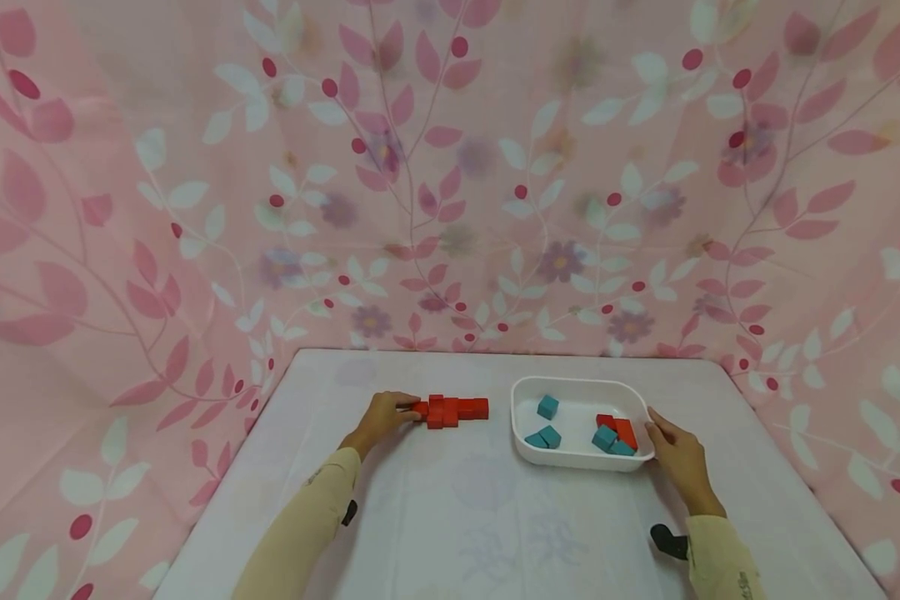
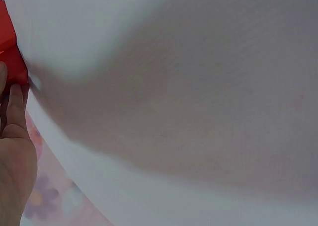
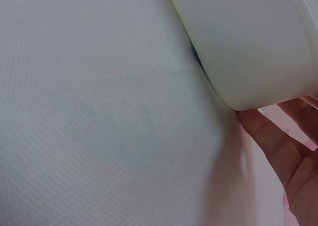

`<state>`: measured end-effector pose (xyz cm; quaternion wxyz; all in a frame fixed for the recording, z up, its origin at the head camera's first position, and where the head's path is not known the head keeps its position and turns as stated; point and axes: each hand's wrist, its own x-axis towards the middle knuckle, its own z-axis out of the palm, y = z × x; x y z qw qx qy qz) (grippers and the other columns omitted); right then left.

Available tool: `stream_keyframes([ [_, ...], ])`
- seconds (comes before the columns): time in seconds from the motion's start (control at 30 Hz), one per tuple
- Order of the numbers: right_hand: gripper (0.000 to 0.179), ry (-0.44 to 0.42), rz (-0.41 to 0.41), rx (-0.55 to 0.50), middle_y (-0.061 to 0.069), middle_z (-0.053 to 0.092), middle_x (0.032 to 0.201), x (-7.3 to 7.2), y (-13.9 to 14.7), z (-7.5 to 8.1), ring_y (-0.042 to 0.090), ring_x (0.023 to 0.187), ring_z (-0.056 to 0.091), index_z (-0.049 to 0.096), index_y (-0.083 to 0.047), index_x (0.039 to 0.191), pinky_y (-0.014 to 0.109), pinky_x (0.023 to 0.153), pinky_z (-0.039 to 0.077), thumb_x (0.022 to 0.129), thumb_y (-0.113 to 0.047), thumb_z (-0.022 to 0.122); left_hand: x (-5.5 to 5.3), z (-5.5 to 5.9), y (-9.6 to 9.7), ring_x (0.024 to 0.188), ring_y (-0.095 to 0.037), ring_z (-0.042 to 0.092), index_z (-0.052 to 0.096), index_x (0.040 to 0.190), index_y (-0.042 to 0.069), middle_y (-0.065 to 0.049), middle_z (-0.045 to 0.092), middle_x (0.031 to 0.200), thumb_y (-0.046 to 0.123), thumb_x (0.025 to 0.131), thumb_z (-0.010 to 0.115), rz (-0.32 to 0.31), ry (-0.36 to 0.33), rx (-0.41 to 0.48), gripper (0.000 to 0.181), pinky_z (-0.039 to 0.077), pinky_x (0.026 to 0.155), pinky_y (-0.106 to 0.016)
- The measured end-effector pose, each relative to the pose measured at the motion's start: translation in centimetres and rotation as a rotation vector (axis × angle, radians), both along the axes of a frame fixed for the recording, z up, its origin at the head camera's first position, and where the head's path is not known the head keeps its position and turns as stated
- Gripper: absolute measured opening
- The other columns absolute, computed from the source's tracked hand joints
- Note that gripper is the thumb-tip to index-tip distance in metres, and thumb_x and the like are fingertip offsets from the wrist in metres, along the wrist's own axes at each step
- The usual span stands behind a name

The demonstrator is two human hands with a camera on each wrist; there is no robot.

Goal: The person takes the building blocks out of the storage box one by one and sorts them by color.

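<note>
The person's left hand [image 1: 381,419] pinches the left end of a cluster of red blocks [image 1: 450,412] lying on the white-covered tabletop [image 1: 435,525], its fingers and thumb drawn narrow. To the cluster's right, just apart from it, stands a white tray [image 1: 570,461], its right end gripped by the right hand [image 1: 681,461]. Inside the tray, teal blocks [image 1: 547,407] lie at both ends, with red pieces [image 1: 626,433] among those at the right.

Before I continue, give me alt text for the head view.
The left hand pinches one end of a red block cluster on a white-covered table; the right hand grips a white rectangular tray holding teal blocks and red blocks.
</note>
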<state>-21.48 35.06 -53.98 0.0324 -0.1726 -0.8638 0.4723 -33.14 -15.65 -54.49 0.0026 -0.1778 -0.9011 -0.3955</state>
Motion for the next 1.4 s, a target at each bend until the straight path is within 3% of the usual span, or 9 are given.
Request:
stream_keyframes([
  [0.17, 0.056, 0.002, 0.004, 0.0, 0.021, 0.033, 0.151, 0.2, 0.1, 0.1, 0.038, 0.12, 0.047, 0.032, -0.02, 0.151, 0.033, 0.078, 0.057, 0.102, -0.045, 0.045, 0.0, 0.1, 0.1, 0.109, -0.028, 0.063, 0.07, 0.119, 0.002, -0.012, 0.069, 0.114, 0.011, 0.081, 0.078, -0.003, -0.014, 0.001, 0.039, 0.051, 0.093, -0.042],
  [0.33, 0.057, 0.009, 0.006, 0.002, 0.021, 0.033, 0.151, 0.2, 0.1, 0.1, 0.038, 0.121, 0.047, 0.031, -0.02, 0.151, 0.031, 0.077, 0.057, 0.102, -0.046, 0.044, -0.3, 0.2, -0.1, 0.114, -0.028, 0.061, 0.068, 0.124, 0.006, -0.01, 0.067, 0.122, 0.016, 0.08, 0.08, -0.016, -0.059, 0.003, 0.046, 0.05, 0.095, -0.041],
  [0.47, 0.057, 0.024, 0.004, 0.021, 0.021, 0.035, 0.151, 0.1, 0.1, 0.0, 0.037, 0.12, 0.048, 0.033, -0.02, 0.151, 0.026, 0.073, 0.056, 0.102, -0.046, 0.044, -1.0, 0.8, -0.1, 0.121, -0.028, 0.057, 0.064, 0.129, 0.004, -0.012, 0.059, 0.133, 0.015, 0.079, 0.081, -0.023, -0.079, 0.089, 0.054, 0.048, 0.097, -0.041],
  [0.63, 0.058, 0.035, 0.012, 0.018, 0.022, 0.035, 0.151, -0.1, 0.2, 0.0, 0.038, 0.119, 0.048, 0.033, -0.02, 0.151, 0.024, 0.071, 0.056, 0.101, -0.047, 0.045, -1.8, 2.5, 1.2, 0.124, -0.028, 0.054, 0.063, 0.129, 0.004, -0.013, 0.055, 0.137, 0.009, 0.079, 0.081, -0.032, -0.021, 0.209, 0.054, 0.045, 0.099, -0.041],
  [0.8, 0.056, 0.017, 0.01, 0.032, 0.021, 0.034, 0.151, -0.1, 0.4, 0.0, 0.038, 0.118, 0.046, 0.032, -0.021, 0.15, 0.02, 0.07, 0.054, 0.102, -0.047, 0.044, -2.3, 3.5, 4.4, 0.119, -0.03, 0.057, 0.063, 0.128, 0.005, -0.015, 0.059, 0.131, 0.007, 0.079, 0.081, -0.114, 0.031, 0.251, 0.053, 0.046, 0.098, -0.041],
  [1.03, 0.057, 0.004, 0.016, -0.011, 0.02, 0.031, 0.153, 0.1, 0.1, 0.0, 0.04, 0.127, 0.041, 0.031, -0.021, 0.151, 0.04, 0.09, 0.053, 0.101, -0.046, 0.045, -2.3, 3.9, 10.1, 0.116, -0.029, 0.058, 0.064, 0.129, 0.011, -0.007, 0.06, 0.127, 0.015, 0.084, 0.078, -0.197, 0.039, 0.24, 0.047, 0.047, 0.098, -0.039],
  [1.23, 0.057, 0.001, 0.009, -0.005, 0.02, 0.032, 0.153, 0.0, 0.4, -0.2, 0.038, 0.119, 0.046, 0.031, -0.022, 0.151, 0.024, 0.075, 0.055, 0.101, -0.046, 0.045, -1.2, 3.7, 16.2, 0.117, -0.026, 0.058, 0.061, 0.132, 0.013, -0.005, 0.059, 0.128, 0.022, 0.088, 0.074, -0.26, 0.067, 0.151, 0.046, 0.048, 0.097, -0.033],
  [1.4, 0.056, 0.015, 0.005, -0.014, 0.02, 0.033, 0.152, -0.2, 0.3, 0.0, 0.04, 0.124, 0.044, 0.032, -0.02, 0.151, 0.039, 0.09, 0.053, 0.102, -0.044, 0.046, 0.4, 2.9, 20.8, 0.118, -0.014, 0.055, 0.06, 0.134, 0.017, 0.001, 0.06, 0.129, 0.027, 0.092, 0.069, -0.293, 0.148, 0.029, 0.044, 0.046, 0.1, -0.032],
])
